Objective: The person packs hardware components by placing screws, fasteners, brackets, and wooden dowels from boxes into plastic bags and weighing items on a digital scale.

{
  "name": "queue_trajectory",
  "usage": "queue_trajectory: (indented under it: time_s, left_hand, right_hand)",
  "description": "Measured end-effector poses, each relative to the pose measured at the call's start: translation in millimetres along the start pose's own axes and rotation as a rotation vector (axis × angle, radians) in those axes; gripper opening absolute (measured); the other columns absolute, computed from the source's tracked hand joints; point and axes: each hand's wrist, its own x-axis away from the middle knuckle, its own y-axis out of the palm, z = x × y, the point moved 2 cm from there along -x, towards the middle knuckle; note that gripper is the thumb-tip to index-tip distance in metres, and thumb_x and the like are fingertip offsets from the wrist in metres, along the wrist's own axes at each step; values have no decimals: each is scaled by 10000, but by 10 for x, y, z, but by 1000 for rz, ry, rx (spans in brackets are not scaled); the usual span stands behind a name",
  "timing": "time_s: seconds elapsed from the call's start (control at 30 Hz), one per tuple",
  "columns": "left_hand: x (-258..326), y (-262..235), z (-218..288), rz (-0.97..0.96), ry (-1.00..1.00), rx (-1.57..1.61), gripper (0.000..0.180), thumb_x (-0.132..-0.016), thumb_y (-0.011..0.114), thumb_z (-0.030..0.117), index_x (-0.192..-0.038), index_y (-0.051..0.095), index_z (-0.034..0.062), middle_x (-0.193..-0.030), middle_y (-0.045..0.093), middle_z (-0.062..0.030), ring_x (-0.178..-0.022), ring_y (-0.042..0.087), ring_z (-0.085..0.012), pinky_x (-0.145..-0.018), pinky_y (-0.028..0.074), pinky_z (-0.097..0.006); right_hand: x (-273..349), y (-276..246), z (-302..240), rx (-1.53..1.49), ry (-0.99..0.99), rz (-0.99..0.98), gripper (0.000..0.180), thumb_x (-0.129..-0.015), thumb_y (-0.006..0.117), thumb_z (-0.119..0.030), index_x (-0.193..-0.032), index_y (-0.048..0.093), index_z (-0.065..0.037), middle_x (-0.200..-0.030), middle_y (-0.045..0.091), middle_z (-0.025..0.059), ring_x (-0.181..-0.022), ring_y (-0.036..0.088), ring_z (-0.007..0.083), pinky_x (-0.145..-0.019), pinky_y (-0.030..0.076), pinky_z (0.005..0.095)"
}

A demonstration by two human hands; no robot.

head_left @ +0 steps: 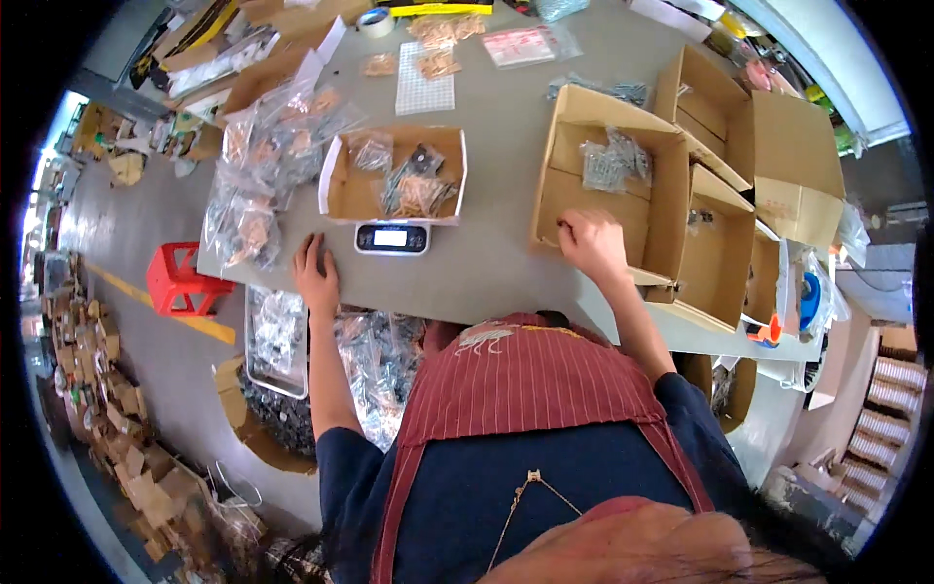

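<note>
Now, left hand [316, 279]: rests on the table [506, 146] near its front edge, fingers loosely apart, nothing visible in its grasp, just beside the scale [392, 238]
Right hand [595, 243]: well apart from the other, fingers curled at the near left corner of the carton [566, 198]; I cannot tell whether they pinch anything
Box [352, 198]: on the scale, small bags inside
Carton: right of the box, bagged metal parts [617, 161] inside
Scale risk: a nudge from the left hand could upset the reading
Carton risk: the right forearm catching its front wall could shove it
Bag pile [255, 200]: crowds the table's left edge; a sideways sweep could tip bags off
</note>
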Motion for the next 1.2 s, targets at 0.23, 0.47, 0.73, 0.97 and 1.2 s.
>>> queue_trajectory:
  time_s: [0.23, 0.47, 0.73, 0.97, 1.2]
  left_hand:
    - [-56, 11, 31, -7, -24, -14, 373, -909, 579, 184, -1277, 607, 127, -1329, 554, -114, -1211, 483, -361, -1051, 380, -453]
    - [-43, -48, -35, -22, -66, -24, 389, -882, 586, 156, -1269, 592, 127, -1341, 540, -110, -1209, 478, -358, -1047, 373, -451]
    - [-80, -171, 122, -50, -166, -30, 434, -853, 593, 127, -1281, 551, 65, -1335, 518, -146, -1223, 457, -380, -1040, 383, -448]
    - [-133, -111, 68, -60, -156, 11, 467, -835, 608, 109, -1295, 543, 53, -1334, 508, -185, -1206, 482, -398, -1043, 383, -450]
    - [-201, -71, 14, -109, -139, -35, 486, -836, 596, 121, -1311, 524, 50, -1345, 492, -185, -1223, 463, -395, -1050, 374, -452]
  right_hand:
    - [-169, 88, 278, -392, 103, -309, 173, -799, 626, -131, -905, 712, -24, -819, 705, 135, -740, 675, 277, -668, 530, 365]
    - [-1701, -21, 755, -701, 290, -323, 208, -843, 604, -52, -1008, 722, -7, -855, 709, 22, -770, 610, 92, -713, 493, 244]
    - [-3697, 1305, 2859, -82, 439, -145, 322, -794, 552, -54, -1071, 718, -56, -887, 708, 93, -837, 669, 183, -767, 532, 321]
    - [-4035, 2157, 3781, -29, 32, -508, 117, -794, 635, -142, -885, 703, -110, -779, 654, 111, -737, 640, 277, -618, 504, 399]
    - [-3974, 1889, 2860, -281, 469, -627, 272, -846, 587, -239, -953, 665, -3, -799, 638, 101, -668, 617, 202, -550, 492, 365]
